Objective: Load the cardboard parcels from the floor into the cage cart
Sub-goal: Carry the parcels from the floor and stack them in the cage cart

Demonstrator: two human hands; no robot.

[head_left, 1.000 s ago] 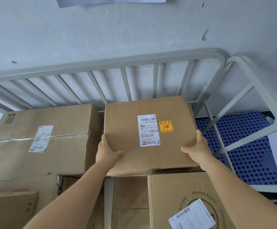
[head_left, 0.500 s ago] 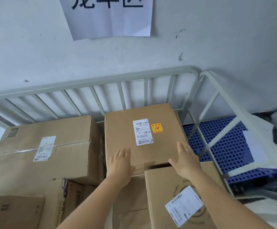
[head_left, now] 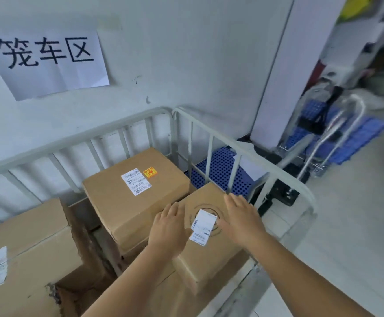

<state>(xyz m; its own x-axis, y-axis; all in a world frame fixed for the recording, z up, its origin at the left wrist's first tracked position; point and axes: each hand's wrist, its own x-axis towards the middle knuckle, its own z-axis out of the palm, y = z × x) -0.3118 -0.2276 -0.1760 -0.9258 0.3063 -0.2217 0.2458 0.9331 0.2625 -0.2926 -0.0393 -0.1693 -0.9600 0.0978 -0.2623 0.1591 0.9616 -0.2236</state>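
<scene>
My left hand [head_left: 168, 227] and right hand [head_left: 241, 218] are bare skin over matt brown corrugated cardboard, the small parcel [head_left: 206, 255] bearing a slightly shiny white paper label [head_left: 203, 226]. The bigger brown parcel [head_left: 136, 197] behind has the same dull finish, plus a glossy yellow sticker [head_left: 150, 172]. The grey cage cart rail [head_left: 243, 152] looks like painted metal, smooth. The white wall [head_left: 186, 65] is rough, chipped plaster with a creased paper sign [head_left: 47, 60]. The blue perforated sheet [head_left: 220, 172] looks plastic.
</scene>
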